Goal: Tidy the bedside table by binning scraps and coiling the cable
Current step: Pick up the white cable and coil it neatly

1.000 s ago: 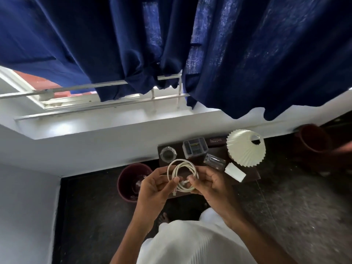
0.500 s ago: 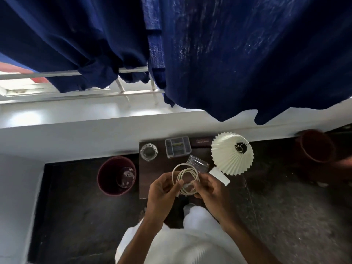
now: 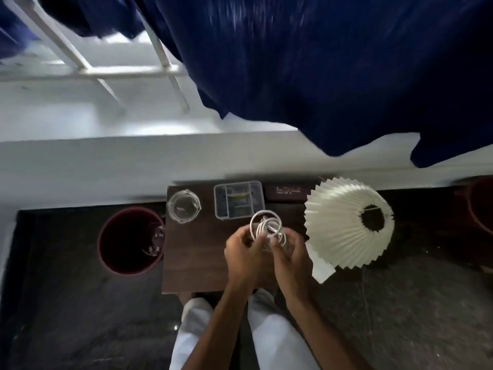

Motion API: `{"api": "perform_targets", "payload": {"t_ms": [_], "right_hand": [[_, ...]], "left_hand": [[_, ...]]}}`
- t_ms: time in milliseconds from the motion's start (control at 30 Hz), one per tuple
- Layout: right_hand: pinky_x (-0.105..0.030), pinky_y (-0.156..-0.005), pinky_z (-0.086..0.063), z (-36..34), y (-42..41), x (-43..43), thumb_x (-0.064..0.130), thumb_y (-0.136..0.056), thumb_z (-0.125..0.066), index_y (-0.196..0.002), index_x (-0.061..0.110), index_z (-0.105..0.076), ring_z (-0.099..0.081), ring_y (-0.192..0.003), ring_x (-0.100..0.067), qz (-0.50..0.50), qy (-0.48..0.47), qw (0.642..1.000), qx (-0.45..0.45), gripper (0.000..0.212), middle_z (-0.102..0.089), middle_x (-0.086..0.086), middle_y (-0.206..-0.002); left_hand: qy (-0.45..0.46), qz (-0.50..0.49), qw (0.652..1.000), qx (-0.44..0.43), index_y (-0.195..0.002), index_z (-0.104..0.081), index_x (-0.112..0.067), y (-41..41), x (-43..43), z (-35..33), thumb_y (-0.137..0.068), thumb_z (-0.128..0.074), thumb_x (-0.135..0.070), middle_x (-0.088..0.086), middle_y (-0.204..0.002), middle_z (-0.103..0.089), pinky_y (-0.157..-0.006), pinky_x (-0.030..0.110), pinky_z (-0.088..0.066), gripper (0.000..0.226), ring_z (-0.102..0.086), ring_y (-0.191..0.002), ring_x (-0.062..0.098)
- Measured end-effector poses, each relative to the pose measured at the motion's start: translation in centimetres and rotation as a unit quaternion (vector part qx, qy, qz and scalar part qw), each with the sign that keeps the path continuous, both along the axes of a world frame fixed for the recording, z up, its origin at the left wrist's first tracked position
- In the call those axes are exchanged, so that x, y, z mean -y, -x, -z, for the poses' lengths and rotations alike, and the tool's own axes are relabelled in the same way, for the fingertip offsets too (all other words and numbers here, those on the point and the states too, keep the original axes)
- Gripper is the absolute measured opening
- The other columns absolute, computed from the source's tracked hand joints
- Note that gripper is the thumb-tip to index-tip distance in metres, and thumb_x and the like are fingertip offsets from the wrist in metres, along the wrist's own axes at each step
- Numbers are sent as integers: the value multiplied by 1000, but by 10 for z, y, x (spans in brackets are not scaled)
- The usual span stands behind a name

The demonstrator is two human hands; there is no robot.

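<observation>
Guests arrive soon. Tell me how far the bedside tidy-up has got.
Done: some scraps lie in the bin beside the table. In hand: left hand and right hand hold the white cable, wound in loops, not yet set down. Left: place the coil on the table; the white paper by the lampshade may also need binning.

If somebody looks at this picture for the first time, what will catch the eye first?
Probably the left hand and right hand gripping a coiled white cable above the dark wooden table. Next, the white pleated lampshade at the table's right end, and the dark blue curtain across the top.
</observation>
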State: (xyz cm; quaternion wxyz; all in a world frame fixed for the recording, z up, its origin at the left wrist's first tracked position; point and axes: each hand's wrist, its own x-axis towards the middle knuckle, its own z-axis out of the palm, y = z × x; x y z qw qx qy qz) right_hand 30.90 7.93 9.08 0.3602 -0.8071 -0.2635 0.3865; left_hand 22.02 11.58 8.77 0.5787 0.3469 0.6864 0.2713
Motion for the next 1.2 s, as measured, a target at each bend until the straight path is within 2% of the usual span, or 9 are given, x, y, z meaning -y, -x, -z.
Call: {"api": "perform_targets", "payload": {"t_ms": [167,267,333,433,533,667,767,967,1200], "right_hand": [[-29,-92,-47,53,-2,-8,29,-96,-56,-132,8,-57,-59,-115,-21,17,-40,993,111,41,-61,-9,-128],[-18,-93,-40,69,-5,-8,29,-90,-56,-132,3,-55,-59,-116,-24,30,-50,991,120,49,-59,-11,-128],[-2,-92,-34,72,-8,-2,36,-89,-55,-135,3,-51,-55,-115,-17,27,-59,992,110,57,-56,-4,-127],[-1,-88,-40,78,-8,17,20,-95,-61,-137,9,-49,-57,-117,-13,34,-57,996,61,45,-54,-1,-131],[-12,-82,-54,85,-5,41,15,-98,-62,-136,20,-51,-65,-110,-6,39,-45,997,46,41,-51,15,-127],[-11,-81,-53,95,-3,77,20,-97,-60,-134,19,-54,-62,-111,-5,20,6,997,75,38,-52,0,-135],[-1,-78,-47,97,0,95,17,-95,-62,-127,29,-53,-57,-113,1,12,13,998,62,36,-52,1,-132],[-5,-75,-51,110,2,119,16,-91,-66,-122,32,-58,-61,-110,5,-11,32,997,68,36,-61,-5,-124],[-7,-77,-53,115,7,122,11,-90,-69,-126,19,-62,-56,-114,6,-75,28,994,70,37,-57,-2,-128]], "left_hand": [[14,-3,1000,11,-98,-77,-20,-35,-19,50,-87,-73,-25,-3,-87,-80,-84,43,-63,13,-77,-84,14],[24,-8,1000,-11,-101,-77,-19,-53,-27,61,-91,-73,-18,-5,-83,-78,-82,31,-62,11,-76,-84,10],[21,1,999,-41,-98,-76,-23,-63,-31,71,-92,-71,-21,-6,-84,-76,-84,34,-61,8,-72,-96,17],[22,13,997,-78,-88,-71,-26,-73,-35,78,-94,-68,-22,-2,-82,-73,-86,38,-57,8,-66,-100,22],[26,29,994,-102,-101,-75,-17,-79,-41,84,-97,-65,-20,3,-90,-73,-79,28,-50,11,-57,-85,1],[34,38,994,-94,-112,-72,-15,-92,-49,94,-99,-64,-20,1,-103,-66,-72,20,-45,17,-48,-78,-5],[37,46,994,-93,-108,-71,-13,-104,-55,98,-97,-67,-21,1,-101,-69,-75,26,-53,14,-55,-76,3],[64,86,991,-83,-110,-70,-12,-118,-66,117,-93,-71,-17,9,-107,-73,-90,38,-60,17,-71,-97,25],[73,220,965,-126,-119,-63,-9,-117,-78,134,-92,-71,-10,12,-117,-70,-92,28,-55,27,-68,-109,27]]}}
